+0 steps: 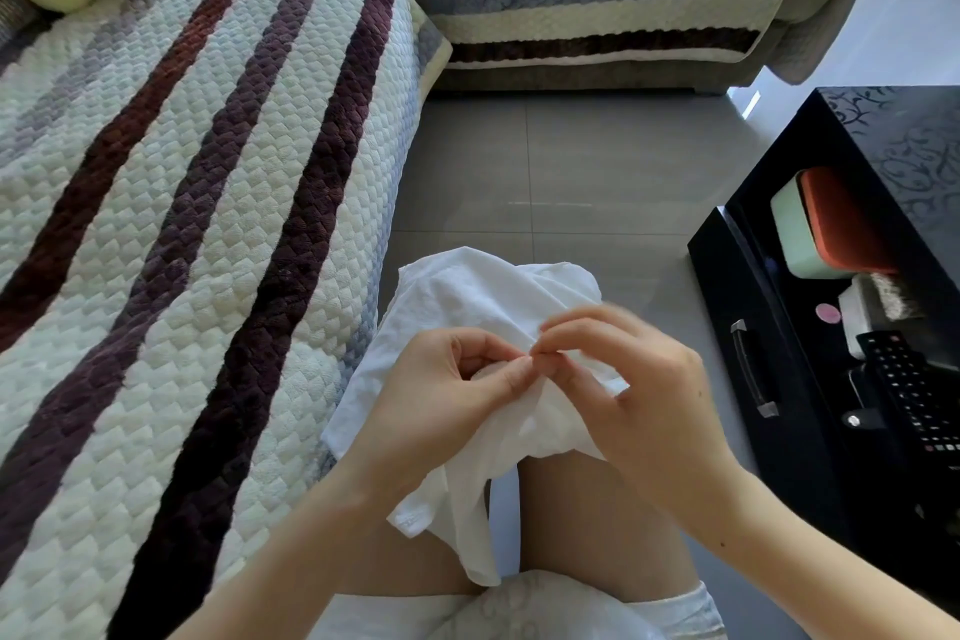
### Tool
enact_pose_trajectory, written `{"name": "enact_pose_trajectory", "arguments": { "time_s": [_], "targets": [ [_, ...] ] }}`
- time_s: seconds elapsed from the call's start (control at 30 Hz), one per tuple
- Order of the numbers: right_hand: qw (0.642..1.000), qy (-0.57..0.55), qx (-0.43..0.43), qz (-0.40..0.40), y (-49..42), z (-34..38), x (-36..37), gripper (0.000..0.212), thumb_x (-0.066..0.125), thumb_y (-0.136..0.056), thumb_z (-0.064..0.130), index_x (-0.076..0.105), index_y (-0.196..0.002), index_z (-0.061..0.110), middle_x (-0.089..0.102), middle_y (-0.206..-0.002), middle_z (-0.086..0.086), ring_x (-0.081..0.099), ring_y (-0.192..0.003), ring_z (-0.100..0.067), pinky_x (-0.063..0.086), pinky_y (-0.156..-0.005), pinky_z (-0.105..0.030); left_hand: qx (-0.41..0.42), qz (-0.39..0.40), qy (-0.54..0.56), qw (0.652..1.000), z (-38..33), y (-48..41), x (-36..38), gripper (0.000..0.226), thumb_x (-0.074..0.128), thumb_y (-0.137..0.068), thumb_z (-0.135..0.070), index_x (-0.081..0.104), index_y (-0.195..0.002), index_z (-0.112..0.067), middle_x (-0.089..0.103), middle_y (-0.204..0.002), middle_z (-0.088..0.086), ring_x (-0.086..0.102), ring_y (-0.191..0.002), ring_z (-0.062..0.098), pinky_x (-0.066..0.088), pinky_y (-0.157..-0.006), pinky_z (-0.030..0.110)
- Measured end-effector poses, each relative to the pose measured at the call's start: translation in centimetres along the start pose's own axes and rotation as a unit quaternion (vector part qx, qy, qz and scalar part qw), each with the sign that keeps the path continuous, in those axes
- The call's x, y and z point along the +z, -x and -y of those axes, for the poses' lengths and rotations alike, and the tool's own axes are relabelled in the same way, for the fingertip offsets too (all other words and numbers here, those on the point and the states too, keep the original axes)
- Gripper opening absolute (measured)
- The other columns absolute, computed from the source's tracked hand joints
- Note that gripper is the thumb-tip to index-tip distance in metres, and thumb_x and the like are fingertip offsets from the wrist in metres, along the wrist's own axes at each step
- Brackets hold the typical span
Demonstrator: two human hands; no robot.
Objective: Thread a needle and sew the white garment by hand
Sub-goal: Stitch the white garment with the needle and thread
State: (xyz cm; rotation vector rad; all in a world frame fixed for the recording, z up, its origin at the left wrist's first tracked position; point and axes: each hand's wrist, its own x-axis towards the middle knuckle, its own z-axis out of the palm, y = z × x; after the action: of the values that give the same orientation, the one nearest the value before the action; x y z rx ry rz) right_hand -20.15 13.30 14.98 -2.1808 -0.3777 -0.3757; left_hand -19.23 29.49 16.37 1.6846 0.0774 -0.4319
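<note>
Your left hand (447, 395) is curled, thumb and forefinger pinching a raised fold of the white garment (467, 286). Your right hand (634, 390) meets it from the right. Its thumb and forefinger are closed tip to tip against that same fold, and the other fingers are fanned loosely over the cloth. The needle and any thread are too fine to make out, so I cannot tell whether your right hand pinches the needle, the thread or only fabric.

What matters is that the two pinches touch at one spot, between the hands and slightly on their far side. Judging by that, the stitch line runs left to right along the fold, and your right hand is the one placed to draw a stitch away to the right while the left holds the fold taut.

The garment is draped over your knees, its bulk bunched on the far side of your hands and a loose end hanging between your legs on the near side. The striped sofa (208, 172) runs along your left. A black low table (883, 130) stands on the right, with a remote control (904, 390) on its shelf, well apart from your hands.
</note>
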Motion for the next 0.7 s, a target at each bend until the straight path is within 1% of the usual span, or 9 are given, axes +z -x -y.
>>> {"name": "enact_pose_trajectory", "arguments": {
  "time_s": [0.07,0.13,0.2,0.27,0.33,0.43,0.53,0.63,0.7],
  "targets": [
    [0.999,-0.015,-0.013,-0.027,-0.3,0.3,-0.7,0.011,0.061,-0.086,0.028,0.069,-0.082,0.022,0.063,-0.102,0.006,0.06,-0.1,-0.014,0.047,-0.084,-0.024,-0.003,-0.017,-0.015,1.0,0.3,-0.1,-0.1,0.012,0.072,-0.079,-0.025,0.074,-0.081,-0.014,0.074,-0.079,0.005,0.068,-0.074,0.012,0.052,-0.068,0.021],
    [0.982,-0.187,0.029,-0.011,-0.8,0.8,-2.0,0.01,0.06,-0.089,0.025,0.066,-0.083,0.02,0.064,-0.106,0.001,0.06,-0.108,-0.018,0.045,-0.092,-0.024,0.002,-0.036,-0.048,0.998,0.6,-0.1,-0.2,0.007,0.07,-0.083,-0.022,0.073,-0.079,-0.017,0.073,-0.077,0.0,0.066,-0.074,0.007,0.049,-0.066,0.017],
    [0.914,-0.398,0.075,0.025,-1.8,1.0,-4.0,0.01,0.058,-0.091,0.022,0.061,-0.084,0.016,0.069,-0.102,-0.006,0.063,-0.107,-0.027,0.048,-0.094,-0.032,-0.007,-0.044,-0.043,0.998,1.0,-0.1,-0.5,0.008,0.067,-0.086,-0.02,0.072,-0.08,-0.018,0.072,-0.076,-0.003,0.065,-0.074,0.005,0.046,-0.065,0.014],
    [0.814,-0.561,0.134,0.063,-2.8,0.5,-5.8,0.012,0.05,-0.092,0.018,0.057,-0.084,0.014,0.068,-0.08,-0.008,0.069,-0.084,-0.027,0.055,-0.083,-0.037,-0.019,-0.03,-0.022,0.999,1.1,0.0,-0.7,0.01,0.064,-0.088,-0.017,0.072,-0.081,-0.017,0.071,-0.074,-0.007,0.064,-0.073,0.002,0.045,-0.064,0.012],
    [0.779,-0.592,0.195,0.076,-3.9,-1.3,-7.3,0.012,0.043,-0.091,0.014,0.052,-0.083,0.013,0.052,-0.057,0.0,0.055,-0.049,-0.013,0.051,-0.055,-0.027,-0.027,-0.016,-0.016,0.999,1.0,0.1,-1.1,0.013,0.062,-0.089,-0.014,0.072,-0.082,-0.017,0.071,-0.074,-0.008,0.065,-0.074,0.001,0.046,-0.065,0.011],
    [0.846,-0.46,0.27,0.003,-5.9,-6.9,-8.5,0.014,0.041,-0.093,0.008,0.048,-0.08,0.012,0.034,-0.049,0.007,0.028,-0.041,-0.006,0.021,-0.044,-0.019,-0.034,-0.009,-0.014,0.999,0.9,0.2,-1.6,0.015,0.06,-0.09,-0.012,0.073,-0.084,-0.016,0.073,-0.077,-0.006,0.066,-0.077,0.004,0.048,-0.07,0.014],
    [0.904,-0.147,0.358,-0.183,-7.0,-15.0,-10.2,0.014,0.045,-0.092,0.013,0.056,-0.082,0.013,0.049,-0.053,0.01,0.045,-0.05,-0.011,0.032,-0.051,-0.026,-0.037,-0.022,-0.013,0.999,0.8,0.3,-2.2,0.015,0.061,-0.09,-0.012,0.073,-0.083,-0.016,0.073,-0.077,-0.005,0.066,-0.076,0.003,0.048,-0.07,0.015],
    [0.85,0.144,0.444,-0.243,-5.8,-20.5,-12.0,0.033,0.035,-0.084,0.028,0.058,-0.101,0.011,0.064,-0.103,-0.015,0.057,-0.098,-0.037,0.049,-0.081,-0.048,-0.04,-0.03,-0.013,0.999,0.8,0.6,-2.4,0.017,0.061,-0.09,-0.012,0.074,-0.08,-0.017,0.074,-0.077,-0.004,0.066,-0.076,0.005,0.048,-0.073,0.02],
    [0.837,0.222,0.441,-0.236,-5.5,-20.5,-11.7,0.032,0.038,-0.09,0.029,0.056,-0.108,0.009,0.062,-0.109,-0.023,0.055,-0.102,-0.045,0.045,-0.087,-0.049,-0.04,-0.036,-0.019,0.998,0.8,0.7,-2.5,0.019,0.061,-0.09,-0.011,0.074,-0.078,-0.019,0.074,-0.078,-0.003,0.067,-0.076,0.005,0.048,-0.075,0.023]
  ]
}}
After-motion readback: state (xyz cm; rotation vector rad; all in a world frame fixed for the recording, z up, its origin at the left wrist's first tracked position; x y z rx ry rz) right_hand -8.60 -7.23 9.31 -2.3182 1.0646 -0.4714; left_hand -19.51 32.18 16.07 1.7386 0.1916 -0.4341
